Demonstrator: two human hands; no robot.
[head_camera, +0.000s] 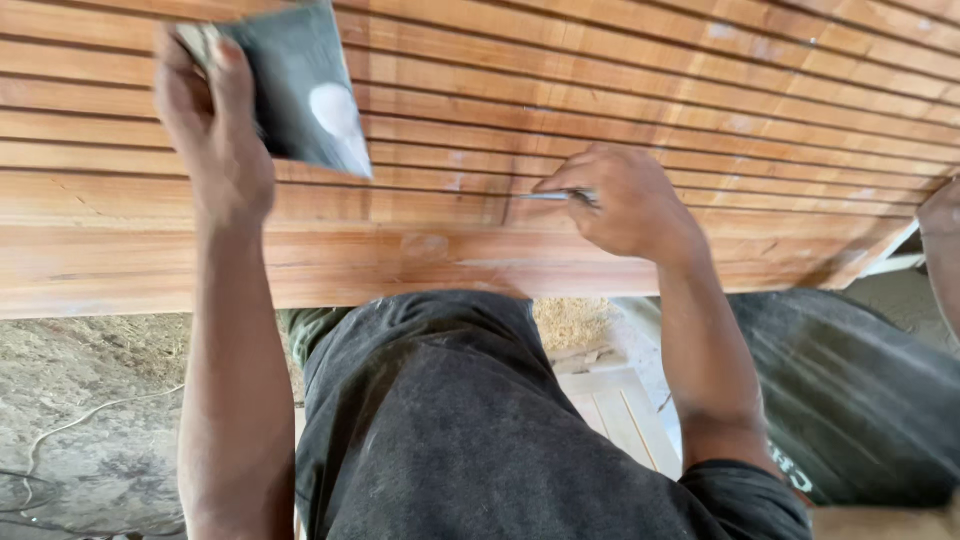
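Slatted wooden panel, warm reddish timber, lying flat across the top of the view with its grooves running long from left to right, tilting a little down toward the right side; that is where both hands are working. The right hand sits low on the panel near the bottom rail, fingers curled tight around a thin metal blade, its tip pointing left and lying almost along the groove, touching the wood just above a pale filled patch. The left hand is higher and further left, fingers and thumb pinched on a dark flat board with a blob of pale filler on it, held just over the slats, somewhat blurred. So the blade hand is the one on the wood, and the filler lies up and to the left of it, well apart. Below the panel's edge, the person's dark shirt, a dusty floor with a thin cord, some wood shavings
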